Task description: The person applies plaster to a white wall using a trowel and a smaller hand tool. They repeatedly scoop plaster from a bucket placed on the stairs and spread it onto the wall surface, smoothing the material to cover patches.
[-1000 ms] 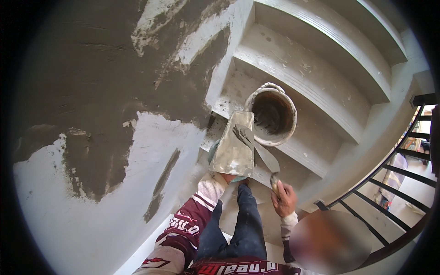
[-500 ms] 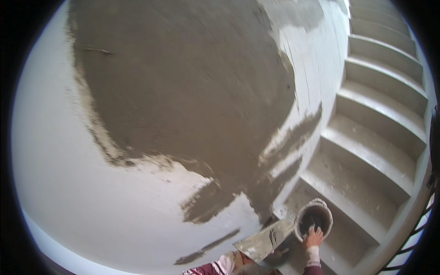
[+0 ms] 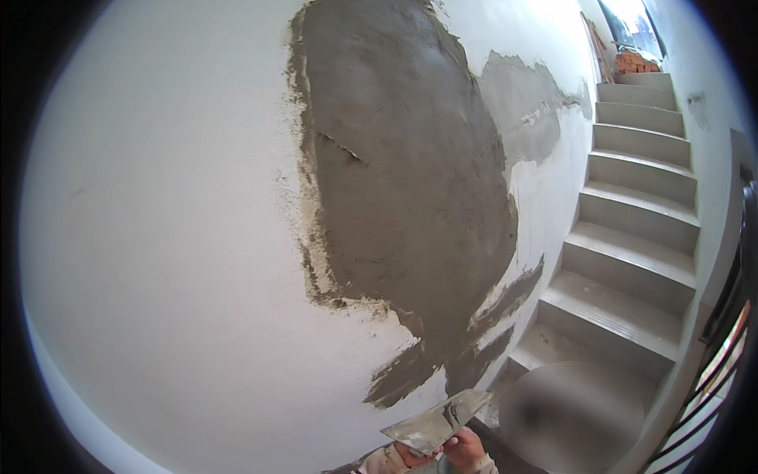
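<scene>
At the lower edge my left hand (image 3: 412, 456) is closed at the underside of a flat rectangular plastering trowel (image 3: 418, 430), holding it tilted with its face up. Grey wet mortar (image 3: 458, 412) is smeared near the trowel's right end. Just right of it, my right hand (image 3: 466, 449) is closed against the trowel's lower edge; whatever it grips is hidden. In front of both hands rises a white wall (image 3: 181, 237) with a large patch of grey-brown plaster (image 3: 403, 182). That patch narrows downward into ragged streaks.
A staircase (image 3: 624, 253) climbs along the wall's right side, with red bricks (image 3: 636, 62) stacked near the top. Dark metal railing bars (image 3: 711, 395) stand at the lower right. A round blurred area hides part of the lower steps.
My right hand has come out of the bucket and moved left to the trowel. The trowel sits slightly lower and further left. My view has tilted up, showing more wall and stairs.
</scene>
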The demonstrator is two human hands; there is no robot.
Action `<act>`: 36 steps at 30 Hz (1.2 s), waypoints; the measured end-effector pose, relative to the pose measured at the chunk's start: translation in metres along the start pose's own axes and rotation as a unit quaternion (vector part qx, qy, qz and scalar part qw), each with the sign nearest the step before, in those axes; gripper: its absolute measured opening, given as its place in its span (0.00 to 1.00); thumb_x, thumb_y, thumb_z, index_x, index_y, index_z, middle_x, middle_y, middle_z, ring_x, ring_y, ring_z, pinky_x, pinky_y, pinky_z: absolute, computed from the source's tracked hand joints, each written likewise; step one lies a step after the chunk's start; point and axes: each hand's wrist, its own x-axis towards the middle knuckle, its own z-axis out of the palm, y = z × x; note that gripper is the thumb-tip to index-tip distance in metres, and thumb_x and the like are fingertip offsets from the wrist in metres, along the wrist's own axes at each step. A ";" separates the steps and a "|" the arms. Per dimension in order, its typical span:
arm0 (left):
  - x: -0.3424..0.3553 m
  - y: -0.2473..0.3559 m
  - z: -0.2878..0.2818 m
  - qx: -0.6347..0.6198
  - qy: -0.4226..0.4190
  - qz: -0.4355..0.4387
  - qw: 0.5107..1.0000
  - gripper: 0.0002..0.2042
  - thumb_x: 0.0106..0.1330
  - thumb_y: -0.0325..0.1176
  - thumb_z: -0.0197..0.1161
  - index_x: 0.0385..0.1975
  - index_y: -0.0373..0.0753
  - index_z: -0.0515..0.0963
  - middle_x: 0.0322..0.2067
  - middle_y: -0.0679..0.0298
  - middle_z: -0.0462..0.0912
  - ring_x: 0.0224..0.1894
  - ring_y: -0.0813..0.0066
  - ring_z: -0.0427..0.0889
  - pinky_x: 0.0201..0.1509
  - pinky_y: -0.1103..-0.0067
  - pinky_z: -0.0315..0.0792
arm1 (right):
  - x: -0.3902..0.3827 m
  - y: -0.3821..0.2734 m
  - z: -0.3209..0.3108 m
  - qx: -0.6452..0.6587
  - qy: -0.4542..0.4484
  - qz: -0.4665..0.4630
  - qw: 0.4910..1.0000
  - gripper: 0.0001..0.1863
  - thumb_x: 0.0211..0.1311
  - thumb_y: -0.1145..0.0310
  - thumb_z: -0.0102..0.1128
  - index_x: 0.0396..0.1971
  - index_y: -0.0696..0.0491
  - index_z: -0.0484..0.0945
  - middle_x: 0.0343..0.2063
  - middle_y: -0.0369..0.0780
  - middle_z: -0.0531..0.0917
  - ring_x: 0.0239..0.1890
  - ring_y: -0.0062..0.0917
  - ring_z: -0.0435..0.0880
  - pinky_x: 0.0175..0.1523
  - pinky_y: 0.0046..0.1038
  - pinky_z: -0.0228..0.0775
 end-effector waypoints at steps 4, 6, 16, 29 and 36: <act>-0.011 -0.006 0.080 0.021 0.127 -0.023 0.991 0.26 0.74 0.46 0.47 0.64 0.35 0.64 0.65 0.43 0.65 0.52 0.46 0.79 0.42 0.68 0.82 | -0.003 -0.017 0.044 0.053 -0.096 0.036 0.993 0.20 0.71 0.66 0.46 0.57 0.60 0.71 0.54 0.44 0.79 0.49 0.32 0.80 0.45 0.25 0.74; -0.019 -0.015 0.113 0.068 0.179 -0.024 0.981 0.25 0.74 0.45 0.47 0.64 0.35 0.64 0.65 0.42 0.65 0.53 0.46 0.79 0.42 0.68 0.82 | -0.002 -0.040 0.097 0.008 -0.076 -0.046 0.996 0.23 0.74 0.63 0.43 0.64 0.57 0.66 0.61 0.44 0.73 0.61 0.38 0.74 0.62 0.39 0.68; -0.082 -0.003 0.176 0.392 0.512 0.153 0.749 0.20 0.73 0.42 0.51 0.58 0.35 0.68 0.54 0.50 0.78 0.45 0.56 0.84 0.39 0.70 0.81 | 0.054 -0.137 0.134 0.093 -0.070 -0.207 0.971 0.22 0.74 0.56 0.44 0.57 0.54 0.72 0.51 0.41 0.81 0.53 0.36 0.80 0.58 0.41 0.74; 0.092 0.052 0.455 0.791 0.416 0.422 -0.153 0.18 0.61 0.33 0.63 0.48 0.31 0.73 0.46 0.52 0.79 0.51 0.57 0.76 0.60 0.64 0.67 | 0.161 -0.403 0.259 -0.434 -0.037 -0.526 0.730 0.20 0.75 0.60 0.47 0.55 0.59 0.74 0.41 0.39 0.82 0.43 0.26 0.81 0.46 0.31 0.75; 0.082 0.119 0.593 0.663 0.374 0.363 -0.538 0.25 0.67 0.40 0.58 0.61 0.37 0.66 0.64 0.50 0.65 0.70 0.48 0.56 0.73 0.51 0.43 | 0.173 -0.471 0.419 -0.419 -0.062 -0.402 0.812 0.22 0.70 0.58 0.59 0.52 0.61 0.78 0.26 0.36 0.81 0.28 0.24 0.80 0.35 0.28 0.73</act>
